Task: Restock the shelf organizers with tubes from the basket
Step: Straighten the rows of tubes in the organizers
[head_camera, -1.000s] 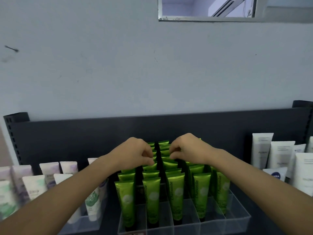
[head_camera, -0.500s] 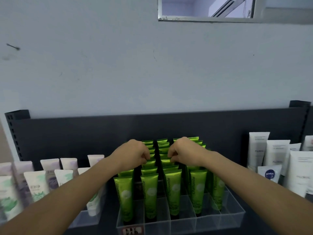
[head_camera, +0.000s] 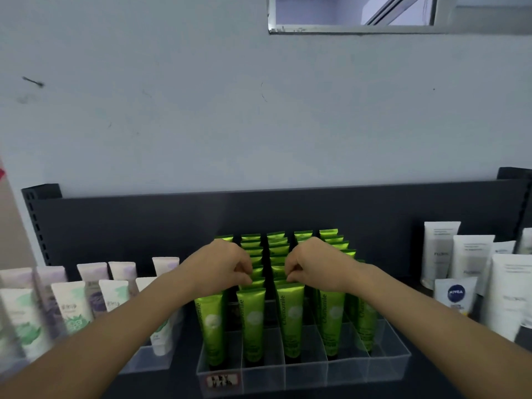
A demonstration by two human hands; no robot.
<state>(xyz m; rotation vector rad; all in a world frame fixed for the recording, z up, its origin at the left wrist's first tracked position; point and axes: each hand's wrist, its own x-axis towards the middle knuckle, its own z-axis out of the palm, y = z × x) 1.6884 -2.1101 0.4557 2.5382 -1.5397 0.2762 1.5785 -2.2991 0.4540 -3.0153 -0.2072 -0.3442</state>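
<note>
Both hands have slid forward along the rows, and now the left hand and right hand, curled shut, pinch the crimped tops of upright glossy green plastic tubes directly beneath them in the clear acrylic shelf organizer, equally near.

The green tubes in the middle say "Chamomile" up their sides. At about 4 o'clock from them, a small white tube has a blue round badge that says "NIVEA". The words on the other tubes are too blurry to read.
</note>
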